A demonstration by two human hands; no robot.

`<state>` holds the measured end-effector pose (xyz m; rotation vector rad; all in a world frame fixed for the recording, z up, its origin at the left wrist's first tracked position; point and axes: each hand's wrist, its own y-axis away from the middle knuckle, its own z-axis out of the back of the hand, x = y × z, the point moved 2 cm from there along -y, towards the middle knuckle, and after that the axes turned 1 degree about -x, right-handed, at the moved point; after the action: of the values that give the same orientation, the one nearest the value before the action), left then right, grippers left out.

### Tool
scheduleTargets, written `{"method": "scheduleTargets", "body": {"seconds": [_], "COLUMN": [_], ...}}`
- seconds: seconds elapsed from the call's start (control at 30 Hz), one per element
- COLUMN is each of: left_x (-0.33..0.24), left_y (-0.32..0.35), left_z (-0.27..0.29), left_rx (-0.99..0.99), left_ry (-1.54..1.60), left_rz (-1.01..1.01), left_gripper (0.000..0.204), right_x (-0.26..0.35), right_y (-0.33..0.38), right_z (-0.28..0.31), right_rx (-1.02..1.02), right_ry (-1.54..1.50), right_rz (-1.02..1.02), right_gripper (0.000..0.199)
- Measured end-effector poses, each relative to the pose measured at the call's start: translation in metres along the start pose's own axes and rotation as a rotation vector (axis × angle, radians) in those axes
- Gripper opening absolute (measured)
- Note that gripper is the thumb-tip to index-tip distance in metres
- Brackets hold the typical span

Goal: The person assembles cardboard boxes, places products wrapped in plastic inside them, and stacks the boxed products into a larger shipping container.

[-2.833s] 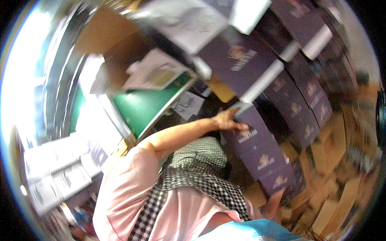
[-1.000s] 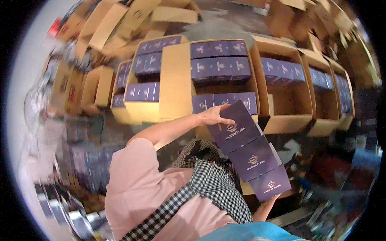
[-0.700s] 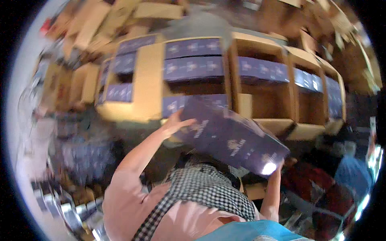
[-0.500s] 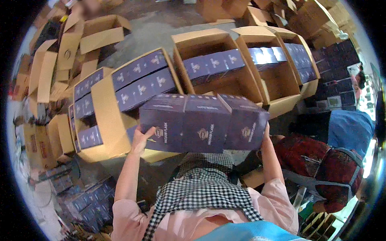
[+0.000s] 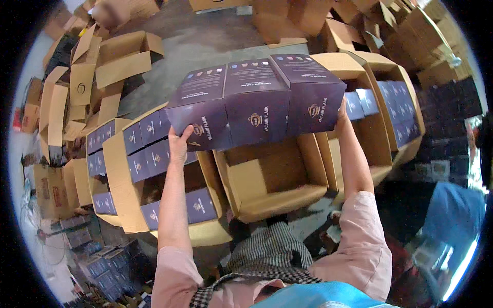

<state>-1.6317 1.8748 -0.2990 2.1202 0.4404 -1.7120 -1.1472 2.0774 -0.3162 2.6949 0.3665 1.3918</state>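
Between my two hands I hold a row of three dark purple boxes (image 5: 257, 115), pressed together side by side. My left hand (image 5: 179, 142) grips the row's left end, with the thumb on the front face. At the other end, my right hand (image 5: 342, 117) presses against the side, its fingers partly hidden. The row is above an open brown carton (image 5: 275, 208); bare cardboard shows in its near part, while the boxes hide its far part. Left of it, another carton (image 5: 118, 190) contains purple boxes (image 5: 154, 159) in rows, with a gap between them.
To the right stand more open cartons (image 5: 380, 177) partly filled with purple boxes (image 5: 398, 108). Opened cartons (image 5: 123, 59) lie at the far left, and others (image 5: 405, 36) are piled at the far right. Stacked dark boxes (image 5: 108, 272) stand at lower left. A person in blue (image 5: 452, 215) is at the right.
My arms have stretched forward, carrying the three boxes away from my body to above the middle carton. The view has shifted, and the co-worker's dark red clothing at right is now mostly in shadow.
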Motion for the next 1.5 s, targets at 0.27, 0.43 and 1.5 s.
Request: {"method": "scheduleTargets", "body": {"seconds": [0.27, 0.43, 1.5], "left_x": [0.097, 0.063, 0.255], "left_y": [-0.068, -0.091, 0.054], "left_z": [-0.012, 0.03, -0.016], "left_rx": [-0.175, -0.305, -0.136], "left_ry": [-0.274, -0.334, -1.6], "left_rz": [0.207, 0.35, 0.14], "left_gripper": [0.064, 0.067, 0.096], "right_x": [-0.067, -0.057, -0.444], "right_y": [-0.147, -0.152, -0.002], "right_z": [0.065, -0.032, 0.126], "right_rx": [0.077, 0.013, -0.706], "right_ry": [0.288, 0.367, -0.915], "right_rz": [-0.049, -0.26, -0.405], "right_gripper": [0.051, 0.062, 0.052]}}
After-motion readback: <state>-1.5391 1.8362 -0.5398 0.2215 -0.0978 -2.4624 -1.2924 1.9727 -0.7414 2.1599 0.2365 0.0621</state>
